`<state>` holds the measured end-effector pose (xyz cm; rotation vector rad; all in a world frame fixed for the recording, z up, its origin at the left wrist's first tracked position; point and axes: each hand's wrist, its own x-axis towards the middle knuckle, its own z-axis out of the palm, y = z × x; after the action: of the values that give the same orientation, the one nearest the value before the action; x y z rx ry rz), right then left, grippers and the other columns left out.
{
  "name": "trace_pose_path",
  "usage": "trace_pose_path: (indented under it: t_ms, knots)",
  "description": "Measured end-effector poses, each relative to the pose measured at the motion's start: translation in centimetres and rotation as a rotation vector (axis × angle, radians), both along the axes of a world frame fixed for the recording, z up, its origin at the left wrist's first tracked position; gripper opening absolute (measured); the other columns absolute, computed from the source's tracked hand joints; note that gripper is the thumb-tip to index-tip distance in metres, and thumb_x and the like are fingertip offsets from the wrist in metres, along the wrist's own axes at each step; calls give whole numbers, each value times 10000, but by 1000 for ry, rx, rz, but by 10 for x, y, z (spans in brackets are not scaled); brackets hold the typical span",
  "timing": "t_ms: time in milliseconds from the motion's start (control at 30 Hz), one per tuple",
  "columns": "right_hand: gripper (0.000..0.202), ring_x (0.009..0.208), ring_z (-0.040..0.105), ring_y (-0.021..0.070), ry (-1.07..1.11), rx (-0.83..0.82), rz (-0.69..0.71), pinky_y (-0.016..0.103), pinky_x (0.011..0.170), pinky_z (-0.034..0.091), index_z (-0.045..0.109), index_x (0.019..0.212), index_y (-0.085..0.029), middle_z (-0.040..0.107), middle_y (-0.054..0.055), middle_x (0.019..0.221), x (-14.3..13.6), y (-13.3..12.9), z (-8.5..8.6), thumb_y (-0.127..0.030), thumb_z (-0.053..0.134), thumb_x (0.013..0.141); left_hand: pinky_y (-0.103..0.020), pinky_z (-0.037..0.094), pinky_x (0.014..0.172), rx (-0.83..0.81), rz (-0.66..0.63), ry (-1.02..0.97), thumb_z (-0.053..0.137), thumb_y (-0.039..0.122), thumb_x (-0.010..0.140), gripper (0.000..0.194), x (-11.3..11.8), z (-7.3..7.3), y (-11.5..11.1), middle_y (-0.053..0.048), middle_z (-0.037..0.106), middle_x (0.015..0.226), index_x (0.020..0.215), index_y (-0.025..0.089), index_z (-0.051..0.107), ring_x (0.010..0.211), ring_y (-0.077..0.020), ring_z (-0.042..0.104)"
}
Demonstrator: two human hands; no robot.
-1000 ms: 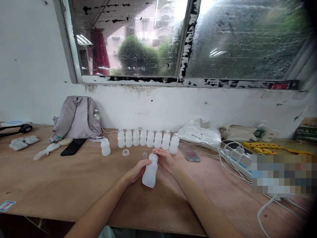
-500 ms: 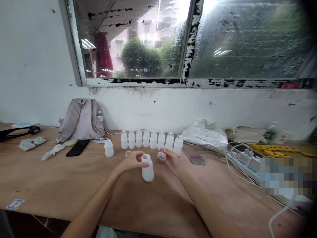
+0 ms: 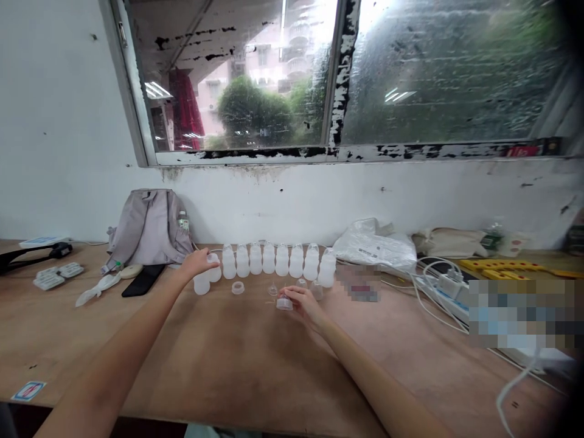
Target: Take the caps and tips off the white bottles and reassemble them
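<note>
Bottles (image 3: 269,261), frosted white (rather narrow-waisted)

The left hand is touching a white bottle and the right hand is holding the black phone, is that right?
Not quite: the head view shows the right hand holding a clear bottle top, while the black phone lies near the backpack. The left hand is touching a white bottle, as you said.

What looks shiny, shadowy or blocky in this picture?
Head view: white glare bleaches the window's upper middle; light strips reflect in its glass; right-hand corners fade to black; square blocks hide something at right; soft shadow darkens the table's front middle.
</note>
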<state>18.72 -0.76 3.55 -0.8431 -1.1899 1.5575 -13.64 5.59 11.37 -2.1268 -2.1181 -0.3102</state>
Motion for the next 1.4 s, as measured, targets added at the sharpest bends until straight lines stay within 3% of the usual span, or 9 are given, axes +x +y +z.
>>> trace_pose_path:
  t_ms: [167, 467, 633, 767, 833, 900, 1033, 1233, 1400]
  knots:
    - [209, 631, 559, 131, -49, -31, 6, 253, 586, 414, 659, 684, -172, 650, 34, 718, -5, -1, -5, -354, 688, 585, -330, 408, 746, -58, 41, 70, 454, 560, 692, 562, -4, -13, 7, -156, 600, 1047, 1069, 146, 508, 971, -294, 552]
    - [235, 644, 561, 137, -82, -3, -5, 264, 596, 423, 656, 682, -172, 643, 34, 714, -6, -1, -7, -380, 689, 577, -396, 383, 818, -94, 34, 62, 444, 577, 697, 589, -1, -10, 6, -160, 554, 1136, 1116, 165, 495, 1047, -327, 497]
    - [279, 639, 551, 144, -91, 83, -113, 280, 609, 440, 626, 655, -174, 616, 20, 670, -9, 1, -9, -423, 702, 552, -435, 340, 881, 364, 104, -213, 483, 504, 726, 616, 31, 1, -20, -182, 488, 1190, 1202, 123, 395, 1104, -329, 431]
    - [315, 609, 542, 152, -75, 191, -230, 314, 617, 463, 567, 593, -185, 570, 3, 599, -15, 1, -11, -463, 702, 533, -315, 430, 763, 272, -304, -611, 487, 451, 750, 530, 84, -11, -50, -105, 568, 1051, 1179, 152, 403, 902, -205, 553]
    - [318, 596, 544, 156, -111, 227, -257, 320, 605, 465, 555, 597, -189, 566, 3, 594, -17, 1, -13, -478, 682, 559, -307, 417, 787, 137, -571, -612, 569, 458, 689, 579, 110, -27, -62, -101, 528, 1137, 1178, 182, 428, 957, -209, 534]
    - [311, 579, 546, 155, -168, 269, -287, 315, 585, 461, 549, 607, -192, 566, 3, 587, -17, 0, -14, -482, 660, 593, -320, 385, 832, 66, -684, -566, 621, 462, 640, 580, 129, -43, -69, -90, 542, 1125, 1138, 201, 481, 979, -224, 523]
    - [313, 496, 528, 136, -220, 297, -284, 283, 487, 442, 523, 640, -199, 561, -8, 559, -15, 0, -16, -492, 633, 624, -360, 309, 884, 90, -670, -533, 585, 413, 692, 339, 145, -63, -73, -61, 622, 950, 964, 211, 590, 923, -227, 535]
    - [300, 352, 450, 97, -344, 269, -119, 226, 345, 335, 507, 746, -206, 544, -40, 502, -18, -1, -22, -480, 593, 658, -378, 278, 911, 156, -663, -496, 585, 348, 696, 347, 140, -77, -75, -84, 606, 1014, 1017, 215, 577, 987, -246, 506]
    - [125, 371, 444, 105, -524, 444, -156, 236, 405, 334, 505, 701, -214, 518, -41, 484, -19, -4, -24, -334, 522, 733, -358, 346, 837, 161, -735, -464, 576, 400, 708, 364, 135, -85, -76, -108, 622, 974, 1007, 191, 586, 928, -252, 534]
